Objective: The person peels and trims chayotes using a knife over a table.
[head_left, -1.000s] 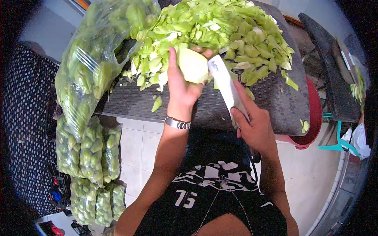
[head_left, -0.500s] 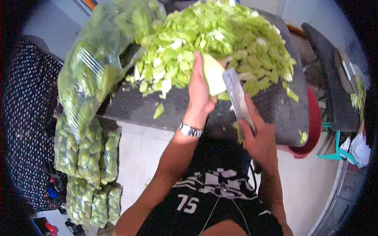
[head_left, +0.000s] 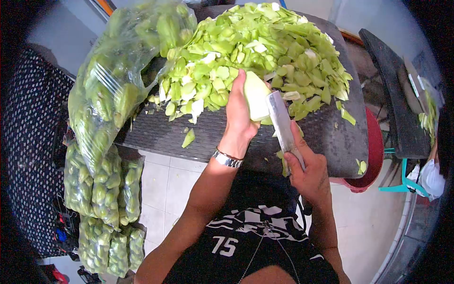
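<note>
My left hand (head_left: pixel 240 111) is wrapped round a pale green, partly peeled fruit (head_left: pixel 257 97) whose exact kind I cannot make out, thumb on its left side. In my right hand (head_left: pixel 309 173) is a broad-bladed knife (head_left: pixel 281 118), its blade slanting up to the fruit's right edge. Its handle is mostly hidden by the fingers. Just beyond both hands lies a large heap of green slices and peelings (head_left: pixel 265 42), some showing white insides. The heap rests on a dark ridged table (head_left: pixel 165 132).
A clear plastic bag of green fruit (head_left: pixel 106 85) leans on the table's left side. Several smaller filled bags (head_left: pixel 105 189) lie below it. Under the table's right edge stands a red tub (head_left: pixel 373 151). Farther right are a dark board (head_left: pixel 388 94) and a turquoise stool (head_left: pixel 404 180).
The fruit and both hands have shifted slightly down. The knife blade stays beside the fruit's right edge, and the whole view has moved a little.
</note>
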`<state>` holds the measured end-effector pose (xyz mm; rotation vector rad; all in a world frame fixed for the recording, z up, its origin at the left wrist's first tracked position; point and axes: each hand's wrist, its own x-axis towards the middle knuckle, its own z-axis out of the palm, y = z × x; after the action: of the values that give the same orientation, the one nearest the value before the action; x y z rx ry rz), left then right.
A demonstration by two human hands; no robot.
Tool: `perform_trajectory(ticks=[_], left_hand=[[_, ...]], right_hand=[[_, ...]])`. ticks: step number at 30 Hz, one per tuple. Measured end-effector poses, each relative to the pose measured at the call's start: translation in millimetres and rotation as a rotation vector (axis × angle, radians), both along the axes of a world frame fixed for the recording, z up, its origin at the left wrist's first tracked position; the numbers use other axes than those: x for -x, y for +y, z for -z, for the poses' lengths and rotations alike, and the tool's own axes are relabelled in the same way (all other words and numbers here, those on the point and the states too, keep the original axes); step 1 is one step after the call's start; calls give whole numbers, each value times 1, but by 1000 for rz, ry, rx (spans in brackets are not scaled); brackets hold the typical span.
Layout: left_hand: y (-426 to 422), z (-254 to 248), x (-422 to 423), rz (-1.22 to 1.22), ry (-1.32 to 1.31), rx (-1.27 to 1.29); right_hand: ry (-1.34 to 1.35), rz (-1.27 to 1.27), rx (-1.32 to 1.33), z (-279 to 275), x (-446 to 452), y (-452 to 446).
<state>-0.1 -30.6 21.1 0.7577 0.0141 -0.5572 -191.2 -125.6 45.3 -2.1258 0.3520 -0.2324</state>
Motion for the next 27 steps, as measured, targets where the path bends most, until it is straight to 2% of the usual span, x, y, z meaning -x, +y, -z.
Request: perform_trajectory(ticks=[3, 6, 10, 15, 20, 27], left_hand=[[-1, 0, 7, 95, -6, 102], [-1, 2, 9, 64, 12, 60], [0, -2, 10, 109, 66, 65], [-7, -2, 15, 159, 71, 102], [-5, 3, 19, 134, 88, 74], [5, -3, 2, 119, 41, 46]], right_hand=[[84, 18, -96, 4, -1, -2], [147, 24, -174, 6, -2, -3], [128, 20, -231, 8, 5, 2], [48, 14, -182, 14, 3, -1], [24, -7, -192, 17, -4, -1], [170, -72, -618, 0, 0, -6]])
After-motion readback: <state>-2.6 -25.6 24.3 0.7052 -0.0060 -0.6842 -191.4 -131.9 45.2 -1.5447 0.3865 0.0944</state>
